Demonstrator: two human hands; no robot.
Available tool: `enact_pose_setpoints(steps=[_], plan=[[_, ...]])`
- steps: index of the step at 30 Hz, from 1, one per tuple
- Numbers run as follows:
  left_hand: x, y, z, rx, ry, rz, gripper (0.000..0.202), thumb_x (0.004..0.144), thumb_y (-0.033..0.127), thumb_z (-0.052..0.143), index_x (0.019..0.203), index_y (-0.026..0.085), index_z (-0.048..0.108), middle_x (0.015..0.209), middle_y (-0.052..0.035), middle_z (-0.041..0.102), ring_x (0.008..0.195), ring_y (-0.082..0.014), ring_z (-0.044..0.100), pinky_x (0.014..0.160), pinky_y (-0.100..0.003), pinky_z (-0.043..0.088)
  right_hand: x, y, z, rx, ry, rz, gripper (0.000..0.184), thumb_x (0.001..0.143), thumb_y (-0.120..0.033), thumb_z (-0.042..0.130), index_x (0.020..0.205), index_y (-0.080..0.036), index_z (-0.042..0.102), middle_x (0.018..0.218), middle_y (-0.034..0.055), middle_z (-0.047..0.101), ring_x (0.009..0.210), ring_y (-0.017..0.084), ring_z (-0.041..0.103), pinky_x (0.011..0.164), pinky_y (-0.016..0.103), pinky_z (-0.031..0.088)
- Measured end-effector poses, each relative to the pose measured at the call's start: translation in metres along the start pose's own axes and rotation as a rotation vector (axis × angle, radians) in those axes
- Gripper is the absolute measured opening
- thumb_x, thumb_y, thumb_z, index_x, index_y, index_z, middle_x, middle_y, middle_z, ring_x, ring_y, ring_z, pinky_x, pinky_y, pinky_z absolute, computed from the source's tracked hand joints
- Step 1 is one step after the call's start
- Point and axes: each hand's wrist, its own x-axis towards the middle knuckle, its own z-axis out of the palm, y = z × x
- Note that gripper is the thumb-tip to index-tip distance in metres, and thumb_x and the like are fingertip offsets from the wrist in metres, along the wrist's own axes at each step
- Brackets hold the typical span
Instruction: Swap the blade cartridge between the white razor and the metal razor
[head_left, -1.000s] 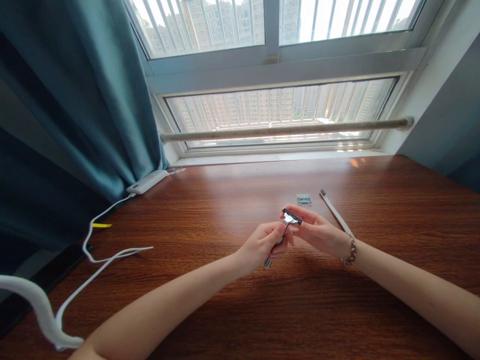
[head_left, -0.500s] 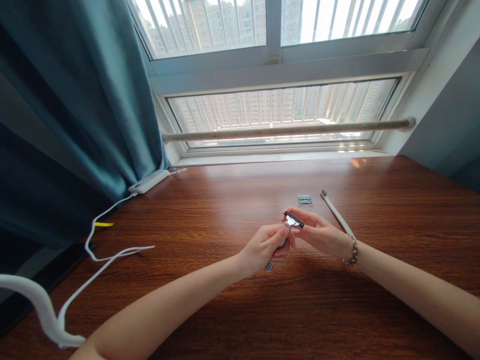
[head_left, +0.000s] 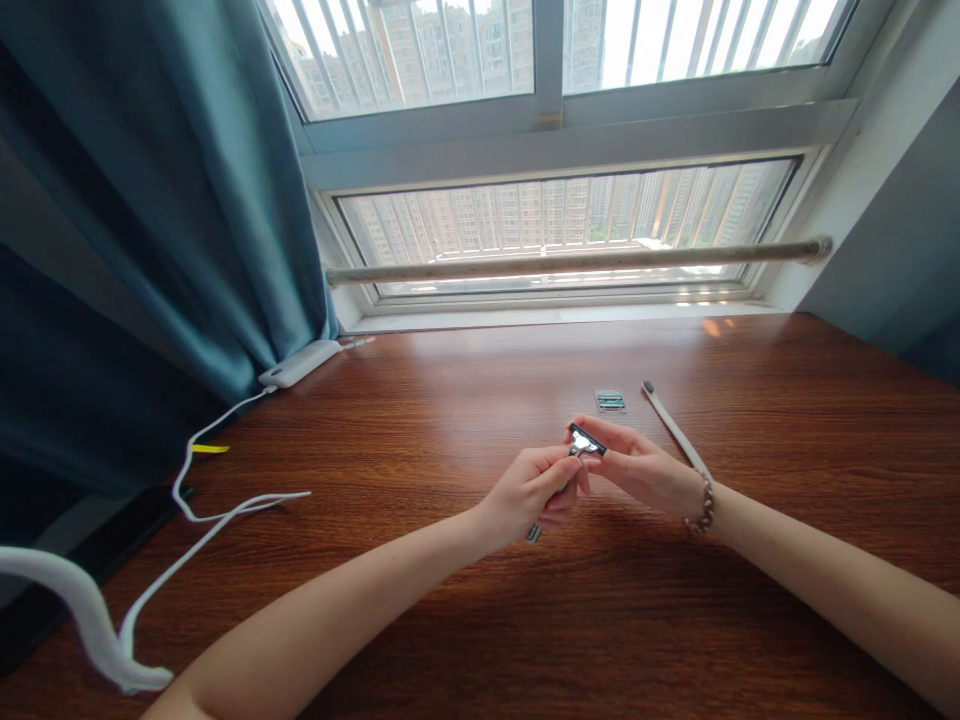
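Note:
A razor point(head_left: 585, 441) with a dark-edged, shiny metal head is held above the table by both hands. My left hand point(head_left: 529, 490) is closed round its handle, and the handle's end pokes out below the fingers. At the head, my right hand point(head_left: 637, 462) pinches the two ends between thumb and fingers; a beaded bracelet circles that wrist. Just beyond the hands lies a small clear case of razor blades point(head_left: 610, 401) with green strips. To its right a toothbrush point(head_left: 675, 427) with a dark head and pale handle rests on the table, its lower end near my right wrist.
The brown wooden table point(head_left: 420, 420) runs up to a barred window with a horizontal rail point(head_left: 570, 263). A white power strip point(head_left: 301, 364) sits by the blue curtain point(head_left: 187, 180). A white cable point(head_left: 217, 515) loops over the left side, near a yellow strip point(head_left: 210, 449).
The razor's handle end has swung slightly to the left and down in my left hand. My right hand stays on the head; nothing else has visibly moved.

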Motion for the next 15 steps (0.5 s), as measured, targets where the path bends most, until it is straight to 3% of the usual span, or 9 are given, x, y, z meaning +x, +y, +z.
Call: enact_pose_setpoints(steps=[8,15], plan=[[-0.003,0.007,0.007,0.081,0.102,-0.077,0.03,0.08,0.043,0.046,0.072,0.014,0.047,0.044,0.0078,0.025,0.037,-0.0025,0.019,0.034,-0.016,0.012,-0.001,0.001,0.003,0.053,0.016,0.021,0.038,0.077,-0.025,0.06,0.114,-0.028,0.053,0.103,0.0033,0.056,0.083,0.011,0.053,0.076,0.028,0.039],[-0.002,0.002,0.007,0.026,0.123,-0.001,0.029,0.081,0.041,0.047,0.071,0.013,0.047,0.045,0.0082,0.023,0.038,-0.0021,0.018,0.035,-0.016,0.012,0.0,-0.002,0.01,0.136,0.04,0.013,0.034,0.075,-0.026,0.061,0.109,-0.027,0.055,0.1,0.0038,0.057,0.085,0.013,0.051,0.074,0.029,0.041]])
